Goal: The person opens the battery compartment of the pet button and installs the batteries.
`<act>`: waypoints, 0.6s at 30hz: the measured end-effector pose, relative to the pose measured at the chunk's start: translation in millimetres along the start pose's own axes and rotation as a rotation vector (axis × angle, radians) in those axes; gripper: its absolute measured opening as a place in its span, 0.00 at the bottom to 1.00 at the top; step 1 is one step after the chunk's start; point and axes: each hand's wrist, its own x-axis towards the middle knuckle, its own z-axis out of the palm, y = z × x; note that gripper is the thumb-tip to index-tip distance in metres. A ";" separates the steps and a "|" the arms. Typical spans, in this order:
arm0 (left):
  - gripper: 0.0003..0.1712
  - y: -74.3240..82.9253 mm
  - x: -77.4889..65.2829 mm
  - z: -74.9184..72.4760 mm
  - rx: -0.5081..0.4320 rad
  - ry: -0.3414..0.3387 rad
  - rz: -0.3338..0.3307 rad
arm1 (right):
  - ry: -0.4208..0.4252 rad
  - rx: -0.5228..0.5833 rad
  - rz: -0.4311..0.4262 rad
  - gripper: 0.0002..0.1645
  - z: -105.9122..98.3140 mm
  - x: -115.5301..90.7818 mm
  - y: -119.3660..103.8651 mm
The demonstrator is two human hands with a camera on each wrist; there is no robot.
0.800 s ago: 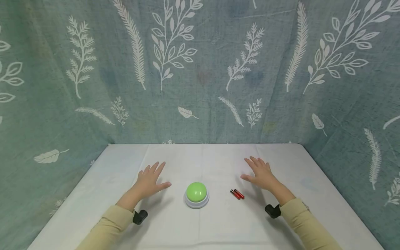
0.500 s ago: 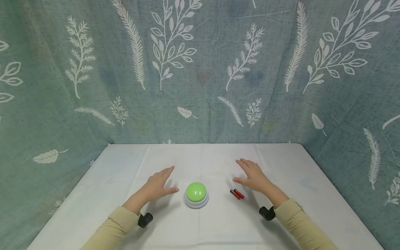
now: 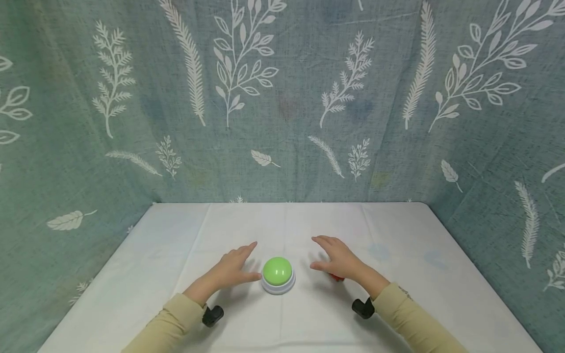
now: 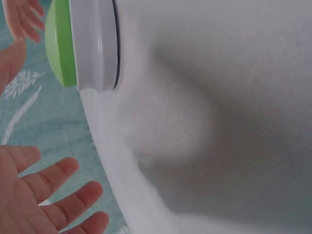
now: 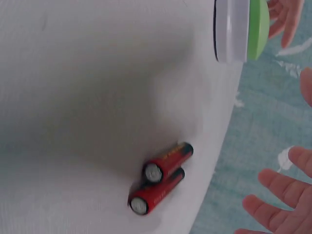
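Pairs Take the Count, Four to Two

And it's two hands (image 3: 231,268) (image 3: 341,261) out there, two sleeves (image 3: 165,321) (image 3: 410,314), two black wrist cameras (image 3: 213,316) (image 3: 363,309)! Over to the batteries (image 5: 168,163) (image 5: 158,191): two of them, yes, two! Now the button (image 3: 277,272), just the one, and the table (image 3: 282,331), one as well.

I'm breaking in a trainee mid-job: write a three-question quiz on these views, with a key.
1. True or false: neither the left hand nor the right hand is holding anything.
2. In the head view, the glossy green dome on a round, pale grey base stands: A) left of both hands; B) between the hands; C) right of both hands.
3. Which view shows the two red-and-black cylindrical batteries most clearly, and what do they lie on?

Key: 1. True. 2. B. 3. The right wrist view; the white cloth surface.
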 end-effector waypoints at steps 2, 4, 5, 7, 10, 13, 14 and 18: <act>0.54 0.2 -0.4 1.9 -0.012 -0.012 -0.005 | -0.019 0.002 -0.006 0.42 3.3 1.4 -3.2; 0.54 0.6 -0.3 3.5 -0.028 -0.024 -0.007 | -0.037 0.017 -0.009 0.42 5.8 2.9 -6.5; 0.54 0.8 -0.2 4.3 -0.038 -0.031 -0.009 | -0.046 0.027 -0.008 0.42 7.0 3.3 -8.0; 0.54 1.5 0.1 5.8 -0.053 -0.046 -0.003 | -0.061 0.046 -0.008 0.42 9.0 4.5 -10.7; 0.54 3.0 0.5 7.7 -0.079 -0.067 0.006 | -0.084 0.069 -0.001 0.42 11.9 6.2 -13.8; 0.54 4.7 1.0 9.2 -0.102 -0.082 0.010 | -0.099 0.080 -0.004 0.42 14.9 7.9 -16.3; 0.55 5.2 1.1 9.6 -0.108 -0.085 0.007 | -0.104 0.081 -0.006 0.42 15.9 8.4 -17.2; 0.56 8.1 1.4 10.2 -0.124 -0.096 -0.001 | -0.118 0.079 -0.012 0.43 20.6 10.1 -20.3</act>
